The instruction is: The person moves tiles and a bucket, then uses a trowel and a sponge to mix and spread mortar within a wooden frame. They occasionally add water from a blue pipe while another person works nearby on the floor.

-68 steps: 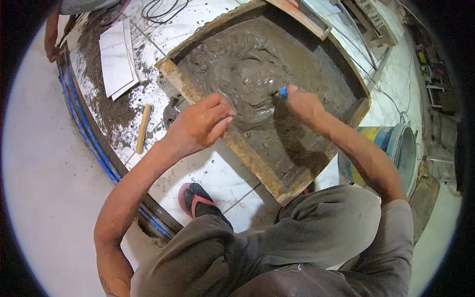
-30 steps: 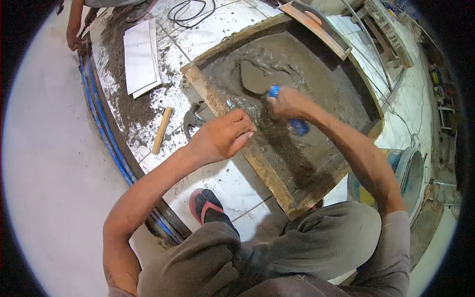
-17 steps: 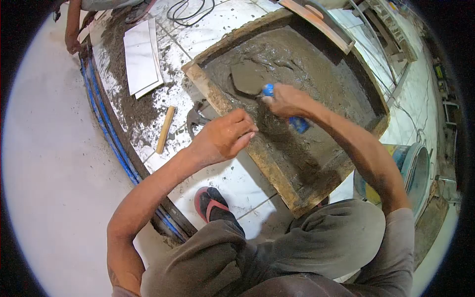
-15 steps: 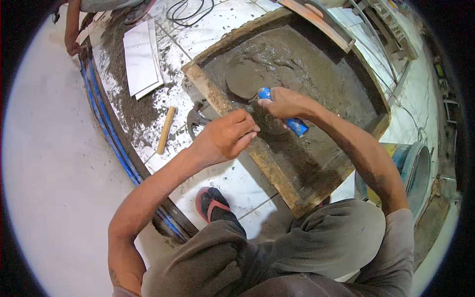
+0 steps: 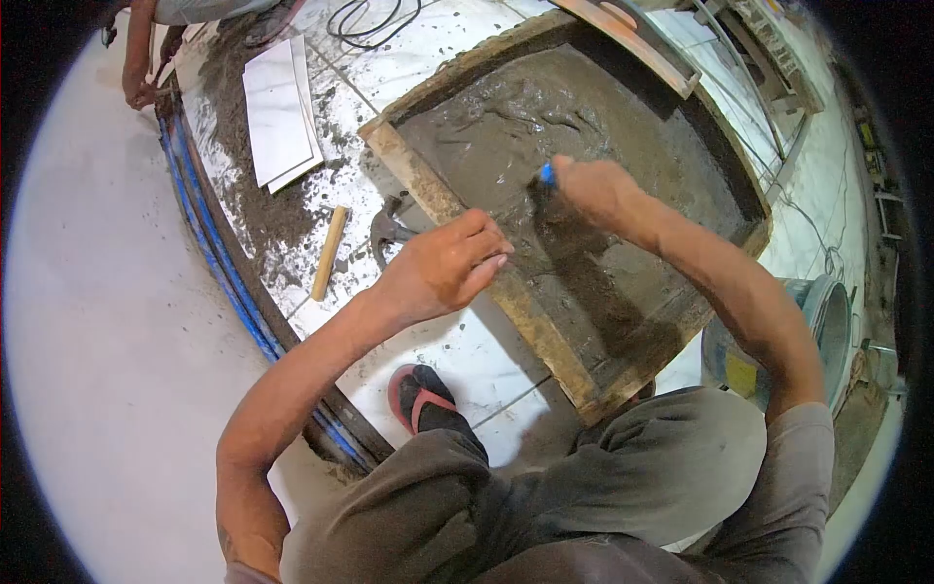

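My right hand (image 5: 595, 190) is closed around the blue handle of a trowel (image 5: 548, 175), over the wet grey mortar (image 5: 632, 146) in a wooden mixing box (image 5: 413, 175). The trowel's blade is hard to make out against the mortar. My left hand (image 5: 448, 263) is closed, fingers curled and thumb near the forefinger, just by the box's near-left rim. Whatever it may hold is hidden. Right behind my left hand, a claw hammer head (image 5: 387, 232) lies on the tiles, its handle out of sight.
A short wooden stick (image 5: 331, 253) and white tile pieces (image 5: 282, 117) lie on the mortar-spattered floor. Blue conduits (image 5: 209, 229) run along a floor channel, where another person's hand (image 5: 141, 94) is. A long wooden float (image 5: 628, 39) rests across the box's far corner. A bucket (image 5: 827, 321) stands right.
My right hand has moved right and turned, and the trowel's round blade, seen flat before, no longer shows clearly. My left hand has barely moved.
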`<act>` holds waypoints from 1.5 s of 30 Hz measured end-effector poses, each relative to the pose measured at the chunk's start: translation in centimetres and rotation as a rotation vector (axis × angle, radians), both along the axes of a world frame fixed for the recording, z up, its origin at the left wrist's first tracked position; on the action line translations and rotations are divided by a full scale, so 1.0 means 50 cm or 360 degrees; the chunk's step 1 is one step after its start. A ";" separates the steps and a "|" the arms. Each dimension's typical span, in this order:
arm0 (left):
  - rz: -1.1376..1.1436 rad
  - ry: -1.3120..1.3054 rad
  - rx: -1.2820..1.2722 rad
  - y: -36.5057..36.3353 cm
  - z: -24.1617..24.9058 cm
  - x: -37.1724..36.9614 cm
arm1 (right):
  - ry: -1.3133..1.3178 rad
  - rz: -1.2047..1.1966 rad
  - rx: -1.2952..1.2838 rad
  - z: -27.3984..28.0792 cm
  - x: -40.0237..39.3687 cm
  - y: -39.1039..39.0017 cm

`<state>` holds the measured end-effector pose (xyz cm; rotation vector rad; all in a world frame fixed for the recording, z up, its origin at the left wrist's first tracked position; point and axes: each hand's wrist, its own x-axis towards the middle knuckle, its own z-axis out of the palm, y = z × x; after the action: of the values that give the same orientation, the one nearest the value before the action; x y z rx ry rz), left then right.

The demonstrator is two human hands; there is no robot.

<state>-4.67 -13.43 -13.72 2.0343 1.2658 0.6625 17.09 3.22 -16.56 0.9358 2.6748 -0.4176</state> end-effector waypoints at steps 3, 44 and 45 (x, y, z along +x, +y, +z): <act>0.0020 -0.0009 0.0052 -0.005 -0.005 -0.005 | 0.0026 -0.0159 0.0033 -0.011 -0.005 0.025; -0.0076 -0.0007 0.0146 0.000 -0.006 0.023 | 0.0086 -0.0518 -0.0946 0.026 -0.008 -0.026; -0.0075 0.0002 0.0146 -0.001 -0.003 0.025 | 0.0153 -0.0247 -0.0705 -0.015 0.029 -0.034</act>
<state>-3.42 -13.47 -13.87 2.1327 1.2043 0.7087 18.52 1.54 -17.33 1.0002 2.4379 -1.0601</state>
